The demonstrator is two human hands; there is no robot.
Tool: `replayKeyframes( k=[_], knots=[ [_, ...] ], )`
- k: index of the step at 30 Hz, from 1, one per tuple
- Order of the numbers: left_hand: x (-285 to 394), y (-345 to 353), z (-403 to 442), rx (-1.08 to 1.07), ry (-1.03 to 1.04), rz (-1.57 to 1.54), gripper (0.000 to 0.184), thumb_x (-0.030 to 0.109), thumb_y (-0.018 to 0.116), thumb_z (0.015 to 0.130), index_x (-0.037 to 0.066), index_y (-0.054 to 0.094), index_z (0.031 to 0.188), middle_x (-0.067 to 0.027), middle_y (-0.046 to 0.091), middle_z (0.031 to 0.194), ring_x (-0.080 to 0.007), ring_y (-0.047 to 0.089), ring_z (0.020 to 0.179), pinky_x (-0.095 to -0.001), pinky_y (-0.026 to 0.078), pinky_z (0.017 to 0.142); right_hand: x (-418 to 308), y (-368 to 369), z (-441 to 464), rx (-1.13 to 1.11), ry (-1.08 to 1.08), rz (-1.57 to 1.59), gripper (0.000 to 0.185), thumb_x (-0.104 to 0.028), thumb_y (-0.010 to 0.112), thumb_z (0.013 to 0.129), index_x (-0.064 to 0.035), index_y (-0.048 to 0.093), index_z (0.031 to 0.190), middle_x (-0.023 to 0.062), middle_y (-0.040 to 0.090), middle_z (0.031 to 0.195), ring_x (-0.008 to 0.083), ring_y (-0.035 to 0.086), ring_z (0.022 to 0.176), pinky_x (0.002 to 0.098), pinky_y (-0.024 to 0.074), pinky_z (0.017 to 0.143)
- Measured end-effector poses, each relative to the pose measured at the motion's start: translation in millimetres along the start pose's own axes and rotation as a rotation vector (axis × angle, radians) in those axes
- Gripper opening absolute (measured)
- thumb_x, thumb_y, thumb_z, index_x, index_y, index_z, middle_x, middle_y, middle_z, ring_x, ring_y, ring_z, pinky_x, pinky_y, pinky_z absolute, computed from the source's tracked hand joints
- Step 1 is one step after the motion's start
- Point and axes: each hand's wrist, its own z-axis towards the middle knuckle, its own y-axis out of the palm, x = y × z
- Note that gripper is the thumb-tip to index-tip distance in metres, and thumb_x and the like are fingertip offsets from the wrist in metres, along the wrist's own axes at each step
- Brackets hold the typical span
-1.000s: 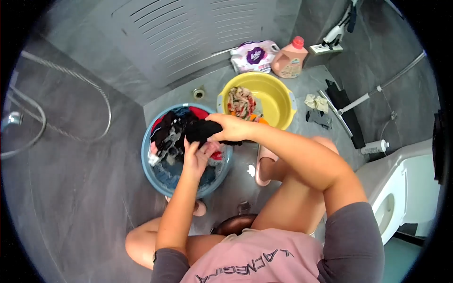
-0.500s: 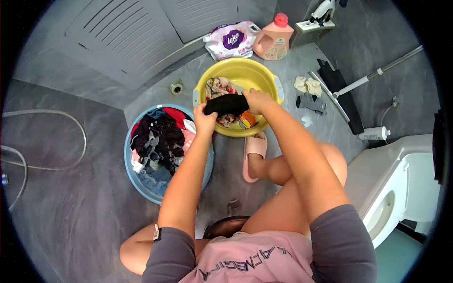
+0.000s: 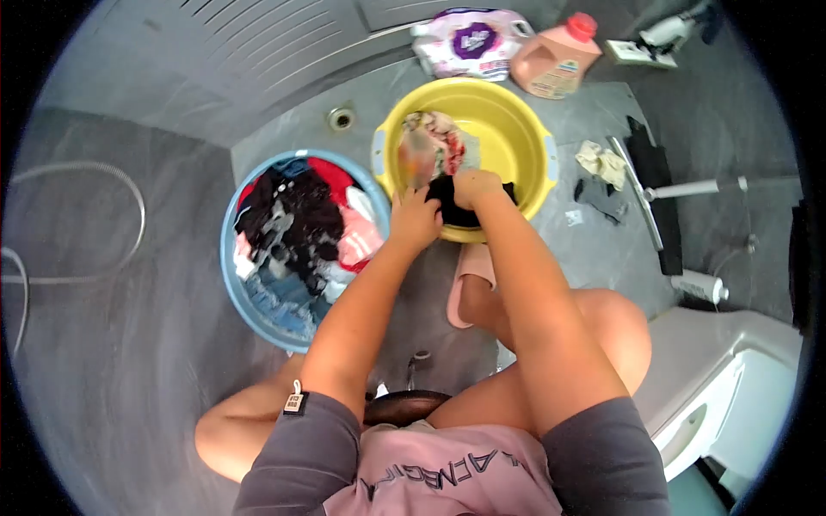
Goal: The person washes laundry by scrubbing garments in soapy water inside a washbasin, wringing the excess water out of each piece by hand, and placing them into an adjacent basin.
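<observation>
A yellow basin (image 3: 503, 116) stands on the floor in front of me with a crumpled floral cloth (image 3: 449, 142) at its left side. At the near side of the basin, a black cloth (image 3: 456, 211) lies bunched under my hands. My right hand (image 3: 475, 187) is closed in a fist on it and presses it down inside the basin. My left hand (image 3: 416, 218) is at the near-left rim, its fingers curled at the cloth's left end. A blurred patch above the left fingers cannot be made out.
To the left is a blue tub (image 3: 229, 284) heaped with clothes (image 3: 297, 211). A detergent bag (image 3: 473, 43) and a pink detergent jug (image 3: 555, 64) stand behind the basin. Right are small cloths (image 3: 601, 163), a squeegee (image 3: 656, 193), a white bottle (image 3: 699, 285) and a toilet (image 3: 688, 421).
The black cloth, held stretched between both hands above the basin, is now lower and bunched at its near side. My right hand has turned into a fist. The view has shifted.
</observation>
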Motion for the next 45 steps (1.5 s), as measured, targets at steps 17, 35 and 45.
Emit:
replayKeyframes(
  k=[17, 35, 45],
  knots=[
    [-199.0, -49.2, -228.4, 0.039, -0.768, -0.151, 0.061, 0.021, 0.065, 0.077, 0.011, 0.041, 0.132, -0.0118, 0.03, 0.142, -0.0383, 0.046, 0.115, -0.0454, 0.042, 0.093, -246.5, 108.9, 11.3, 0.202, -0.574, -0.217, 0.03, -0.02, 0.059, 0.077, -0.0065, 0.056, 0.104, 0.0162, 0.062, 0.102, 0.0279, 0.059, 0.1, 0.0414, 0.0463, 0.084],
    [-224.4, -80.5, -235.3, 0.436, -0.778, -0.666, 0.014, 0.013, 0.065, 0.072, 0.003, 0.058, 0.078, -0.0182, 0.063, 0.076, -0.0353, 0.062, 0.075, -0.0433, 0.048, 0.069, -294.5, -20.4, -19.8, 0.184, -0.343, 0.594, 0.034, -0.025, 0.061, 0.079, 0.0029, 0.061, 0.098, 0.0173, 0.064, 0.083, 0.0258, 0.061, 0.078, 0.0351, 0.0461, 0.072],
    [-182.7, -188.3, -225.9, 0.502, -0.742, -0.595, 0.014, 0.016, 0.06, 0.074, 0.001, 0.059, 0.075, -0.0227, 0.062, 0.087, -0.0367, 0.056, 0.095, -0.0429, 0.042, 0.082, -293.1, 73.3, -75.3, -0.036, -0.445, 0.065, 0.091, -0.048, 0.075, 0.065, 0.0041, 0.037, 0.129, 0.0328, 0.039, 0.13, 0.0405, 0.046, 0.118, 0.042, 0.0378, 0.1]
  ],
)
